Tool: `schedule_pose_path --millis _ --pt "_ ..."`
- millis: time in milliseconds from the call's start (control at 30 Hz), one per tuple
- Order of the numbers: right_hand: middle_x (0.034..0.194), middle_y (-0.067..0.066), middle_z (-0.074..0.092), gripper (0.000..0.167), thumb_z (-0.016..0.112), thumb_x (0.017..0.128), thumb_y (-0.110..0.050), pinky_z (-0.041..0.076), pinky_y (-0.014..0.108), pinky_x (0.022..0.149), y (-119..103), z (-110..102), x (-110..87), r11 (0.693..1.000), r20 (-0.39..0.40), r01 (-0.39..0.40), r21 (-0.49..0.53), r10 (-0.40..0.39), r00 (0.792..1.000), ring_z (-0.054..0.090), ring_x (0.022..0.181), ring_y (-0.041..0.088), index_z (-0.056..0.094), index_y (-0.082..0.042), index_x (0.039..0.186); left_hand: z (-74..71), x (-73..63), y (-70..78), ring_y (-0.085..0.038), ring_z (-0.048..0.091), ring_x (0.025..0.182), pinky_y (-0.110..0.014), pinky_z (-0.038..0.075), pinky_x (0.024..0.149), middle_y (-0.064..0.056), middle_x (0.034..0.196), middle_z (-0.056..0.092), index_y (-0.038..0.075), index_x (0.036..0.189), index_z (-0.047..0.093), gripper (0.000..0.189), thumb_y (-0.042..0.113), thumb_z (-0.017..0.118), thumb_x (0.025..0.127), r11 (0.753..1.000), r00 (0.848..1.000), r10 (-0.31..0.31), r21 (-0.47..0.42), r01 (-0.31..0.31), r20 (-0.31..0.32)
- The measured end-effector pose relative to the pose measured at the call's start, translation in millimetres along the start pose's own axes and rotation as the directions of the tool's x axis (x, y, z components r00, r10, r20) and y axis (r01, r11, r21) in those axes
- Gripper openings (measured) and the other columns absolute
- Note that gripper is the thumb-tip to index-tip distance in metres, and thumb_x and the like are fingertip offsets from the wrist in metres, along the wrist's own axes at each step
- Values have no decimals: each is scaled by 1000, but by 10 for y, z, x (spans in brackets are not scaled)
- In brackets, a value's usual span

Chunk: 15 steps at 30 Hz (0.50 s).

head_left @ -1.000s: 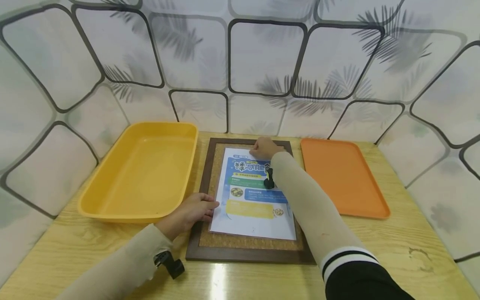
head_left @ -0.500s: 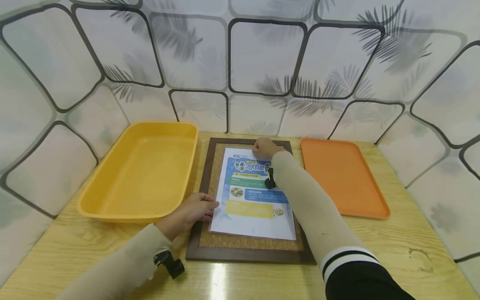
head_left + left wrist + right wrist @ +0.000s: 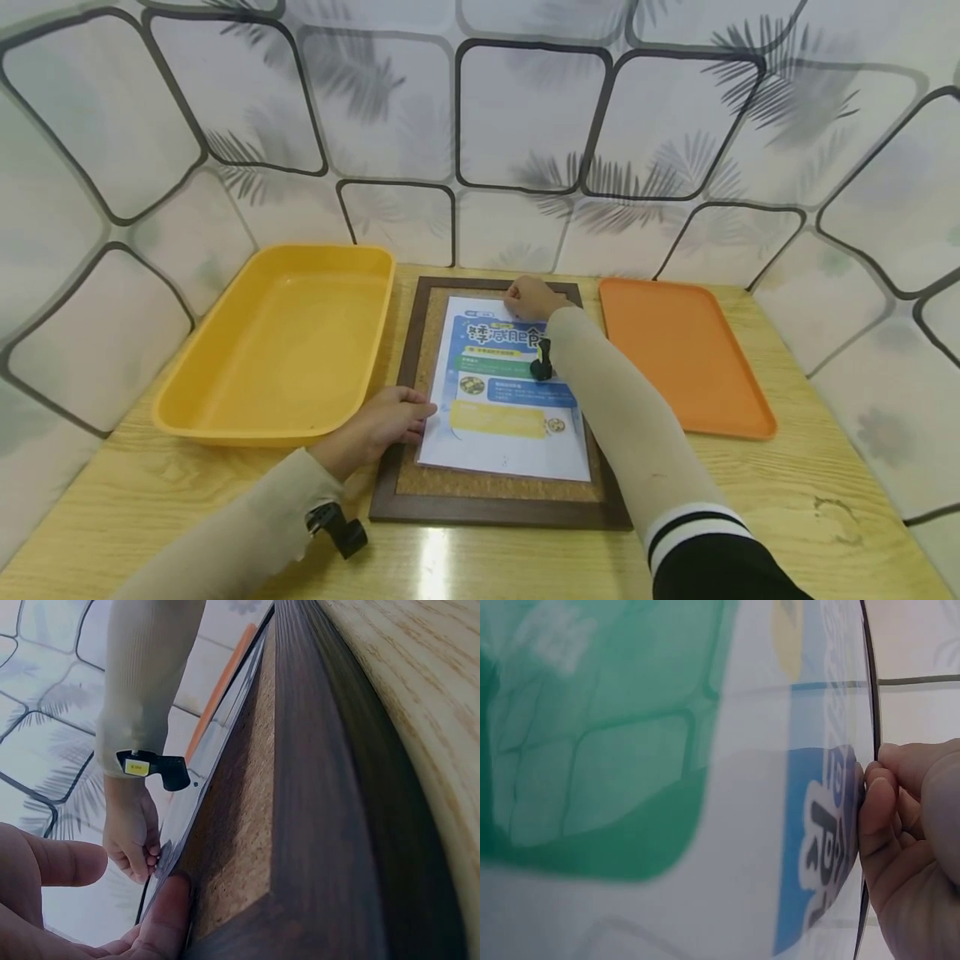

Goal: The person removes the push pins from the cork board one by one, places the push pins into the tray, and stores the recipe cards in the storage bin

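Right now the printed sheet lies on the framed corkboard, just right of my left hand and below my right hand, which is at its top edge. My left hand is loosely spread, thumb apart, one fingertip touching the sheet's left edge. My right fingers are curled with their tips close together against the sheet; I cannot tell whether they pinch anything. My right hand and sleeve hide the sheet's upper right corner and the end of its heading; the small lettering is unreadable, and the left wrist view cuts off part of my left hand
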State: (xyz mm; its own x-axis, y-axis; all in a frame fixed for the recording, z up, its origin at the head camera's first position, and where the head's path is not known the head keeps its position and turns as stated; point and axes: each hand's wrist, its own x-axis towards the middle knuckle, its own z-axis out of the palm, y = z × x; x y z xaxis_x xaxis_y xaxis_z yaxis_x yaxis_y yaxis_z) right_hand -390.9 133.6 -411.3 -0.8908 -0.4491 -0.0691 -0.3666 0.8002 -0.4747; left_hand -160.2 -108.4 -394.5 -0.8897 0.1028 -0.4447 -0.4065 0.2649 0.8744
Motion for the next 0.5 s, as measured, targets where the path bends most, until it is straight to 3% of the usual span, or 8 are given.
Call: schedule_pose_path --millis 300,500 --pt "74 4 61 23 48 99 -16 46 33 70 -54 -20 -75 999 0 -34 13 34 999 55 69 18 66 -6 88 5 -1 -1 -26 58 86 -35 56 70 -20 99 56 -13 119 48 33 9 58 96 1000 1000 -6 4 6 2" --pt "75 5 64 24 47 100 -13 49 30 65 -59 -43 -93 997 7 -29 77 29 1000 58 68 17 66 -3 88 -2 6 7 -27 58 86 -35 56 71 -21 100 56 -13 119 48 34 9 58 96 1000 1000 -8 3 8 3"
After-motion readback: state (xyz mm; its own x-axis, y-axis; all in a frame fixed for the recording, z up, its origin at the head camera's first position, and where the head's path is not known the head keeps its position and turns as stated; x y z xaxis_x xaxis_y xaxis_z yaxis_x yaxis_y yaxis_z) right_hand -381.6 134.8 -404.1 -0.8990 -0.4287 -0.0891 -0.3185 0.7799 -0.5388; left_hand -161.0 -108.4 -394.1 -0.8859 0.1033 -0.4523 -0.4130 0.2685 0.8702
